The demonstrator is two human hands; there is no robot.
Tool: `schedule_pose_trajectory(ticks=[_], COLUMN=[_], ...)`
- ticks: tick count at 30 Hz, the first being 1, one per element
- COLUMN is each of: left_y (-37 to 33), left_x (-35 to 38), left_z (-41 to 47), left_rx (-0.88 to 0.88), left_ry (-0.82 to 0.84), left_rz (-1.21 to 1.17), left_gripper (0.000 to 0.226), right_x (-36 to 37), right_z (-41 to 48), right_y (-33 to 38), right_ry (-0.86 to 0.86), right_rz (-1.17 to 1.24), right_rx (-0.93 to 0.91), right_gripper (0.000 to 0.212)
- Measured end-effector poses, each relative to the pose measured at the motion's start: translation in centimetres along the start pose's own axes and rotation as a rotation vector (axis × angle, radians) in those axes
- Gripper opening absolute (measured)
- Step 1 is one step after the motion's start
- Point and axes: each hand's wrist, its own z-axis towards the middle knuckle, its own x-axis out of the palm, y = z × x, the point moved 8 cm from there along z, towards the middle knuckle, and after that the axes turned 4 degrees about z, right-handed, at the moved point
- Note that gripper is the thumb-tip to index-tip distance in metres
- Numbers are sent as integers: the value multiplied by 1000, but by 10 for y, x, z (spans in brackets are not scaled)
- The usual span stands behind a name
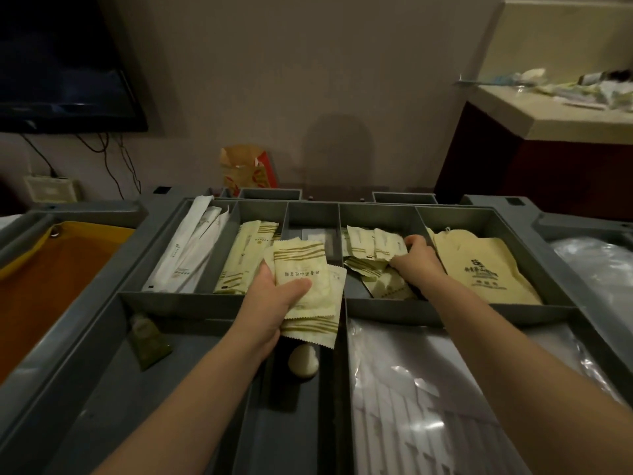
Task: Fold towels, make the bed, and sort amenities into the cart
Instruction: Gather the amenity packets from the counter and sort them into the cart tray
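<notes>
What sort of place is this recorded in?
Probably a hotel guest room during housekeeping: a grey compartmented cart holds wrapped amenity packets, a TV hangs on the wall, and a counter is strewn with small items.

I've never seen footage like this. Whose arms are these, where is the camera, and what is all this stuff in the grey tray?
No machine here: a person wears one camera on the head, looking down at their own arms. Below is a grey cart top split into compartments. The left hand holds a stack of striped packets. The right hand reaches among small sachets; whether it grips one is unclear. Other compartments hold long white packets, yellow bags and a green tube.
</notes>
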Motion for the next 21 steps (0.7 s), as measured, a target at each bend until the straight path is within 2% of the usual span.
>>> schedule_pose_trajectory(ticks=[3,5,8,10,12,17,21], left_y=[1,2,0,-3,-5,-3,8], left_x=[-1,0,2,5,8,19,33], left_z=[1,0,-3,-6,-9,-14,-17], left_rx=[-2,3,42,78,108,114,-1], left_ry=[-18,-24,-28,-14,-11,24,214], left_rz=[-34,-51,-74,-89,-104,25,95], left_gripper=[43,42,41,42,43,40,56], right_x=[-5,-4,10,22,27,30,28], right_z=[-24,-54,-108,-136,-147,-148,-142], right_y=[19,36,54,60,61,58,50], right_ry=[-48,-37,117,243,298,237,189], right_rz=[-39,-45,38,92,170,152,220], right_rx=[-164,-300,-435,-452,-424,-444,-413], right_gripper=[53,41,27,27,31,32,21])
